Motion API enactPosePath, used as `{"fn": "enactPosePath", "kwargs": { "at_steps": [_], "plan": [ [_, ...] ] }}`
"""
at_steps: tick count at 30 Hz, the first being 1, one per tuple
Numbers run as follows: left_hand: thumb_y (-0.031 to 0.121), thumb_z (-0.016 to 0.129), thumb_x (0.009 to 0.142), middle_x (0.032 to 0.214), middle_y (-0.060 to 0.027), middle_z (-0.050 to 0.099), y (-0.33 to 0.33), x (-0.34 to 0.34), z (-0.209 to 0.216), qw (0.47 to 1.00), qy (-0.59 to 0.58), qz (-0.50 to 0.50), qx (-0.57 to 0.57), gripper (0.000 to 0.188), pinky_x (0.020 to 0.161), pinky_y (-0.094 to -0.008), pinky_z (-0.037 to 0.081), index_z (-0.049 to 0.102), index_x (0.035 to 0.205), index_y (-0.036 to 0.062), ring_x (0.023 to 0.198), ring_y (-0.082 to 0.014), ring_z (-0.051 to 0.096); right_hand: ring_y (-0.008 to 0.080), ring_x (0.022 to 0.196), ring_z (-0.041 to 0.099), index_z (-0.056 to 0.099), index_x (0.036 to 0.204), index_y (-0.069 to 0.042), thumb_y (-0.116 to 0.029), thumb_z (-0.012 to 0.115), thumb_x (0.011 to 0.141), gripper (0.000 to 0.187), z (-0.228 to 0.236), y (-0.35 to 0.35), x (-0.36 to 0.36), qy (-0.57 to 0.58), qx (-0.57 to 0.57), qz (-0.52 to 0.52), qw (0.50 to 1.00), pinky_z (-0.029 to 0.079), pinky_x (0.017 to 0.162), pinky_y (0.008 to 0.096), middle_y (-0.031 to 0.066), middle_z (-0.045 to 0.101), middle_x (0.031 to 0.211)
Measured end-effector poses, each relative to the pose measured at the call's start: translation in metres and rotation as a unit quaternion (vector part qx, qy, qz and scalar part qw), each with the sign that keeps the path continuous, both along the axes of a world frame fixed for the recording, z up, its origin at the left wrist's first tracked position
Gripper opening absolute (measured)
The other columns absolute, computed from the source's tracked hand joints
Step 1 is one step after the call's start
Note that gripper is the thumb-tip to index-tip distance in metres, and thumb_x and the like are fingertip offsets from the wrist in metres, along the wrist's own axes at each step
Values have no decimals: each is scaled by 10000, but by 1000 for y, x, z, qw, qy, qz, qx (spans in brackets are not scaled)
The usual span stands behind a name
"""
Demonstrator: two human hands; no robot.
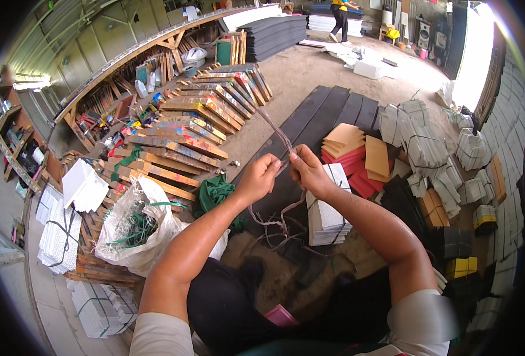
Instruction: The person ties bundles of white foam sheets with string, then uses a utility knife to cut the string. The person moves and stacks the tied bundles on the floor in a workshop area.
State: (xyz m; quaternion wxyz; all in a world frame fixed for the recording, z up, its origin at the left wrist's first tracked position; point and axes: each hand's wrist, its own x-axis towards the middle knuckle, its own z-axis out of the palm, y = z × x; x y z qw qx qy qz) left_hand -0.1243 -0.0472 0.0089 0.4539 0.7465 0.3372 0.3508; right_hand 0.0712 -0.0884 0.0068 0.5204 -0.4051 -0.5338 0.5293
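Note:
Both my hands are raised in front of me, close together, over dark sheets on the floor. Fingers closed, my right hand (310,171) grips a bundle of grey-brown cord strands (277,129). Its upper end sticks out above the fist, and the lower ends hang down in a loose tangle. My left hand (262,177) pinches part of the same cord, a little left of the right fist. Just beyond my right wrist lies a tied stack of white sheets (327,207). Red sheets (357,175) and tan sheets (376,159) are piled to its right.
Paint-stained wooden frames (206,107) lean in rows on the left. A white sack (135,228) with green strapping sits near my left elbow, beside a green cloth (215,193). Tied white bundles (419,133) stand at right. Far off, a person (338,18) walks by black sheet stacks (272,37).

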Motion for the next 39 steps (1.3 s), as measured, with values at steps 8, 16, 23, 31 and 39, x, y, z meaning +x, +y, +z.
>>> {"fn": "enactPosePath", "kwargs": {
  "at_steps": [8,16,23,31,39],
  "plan": [
    [304,492,1096,566,21,486,3,-4,6,964,-39,-49,-259,299,400,-236,256,620,974,64,434,-58,400,36,536,380,502,1093,-148,-297,514,1111,150,-12,7,3,18,62,1,998,289,457,208,-44,482,716],
    [293,521,1080,571,28,472,17,-19,-2,959,-53,3,-279,275,374,-242,212,621,943,76,418,-60,331,44,490,359,504,1052,-163,-280,508,1112,131,-3,17,17,59,-8,-32,998,252,430,227,-60,461,705],
    [281,536,1066,608,59,443,58,-79,-6,912,-159,265,-270,239,358,-238,211,585,908,109,430,-50,330,43,467,332,544,1054,-145,-316,553,1087,175,8,35,42,91,16,-177,980,237,399,238,-75,384,640],
    [354,494,1095,689,63,489,77,-208,70,837,-382,357,-163,235,451,-260,309,576,1160,144,486,-63,359,69,511,389,644,1151,-67,-290,566,1078,247,48,42,112,110,57,-368,922,299,446,244,-30,497,709],
    [326,464,1106,751,-16,562,61,-247,166,819,-385,414,96,276,471,-276,335,574,1178,83,512,-100,420,68,632,533,535,1356,-57,-91,604,1032,334,161,17,125,32,429,-439,789,454,542,209,133,741,1134]
  ]
}}
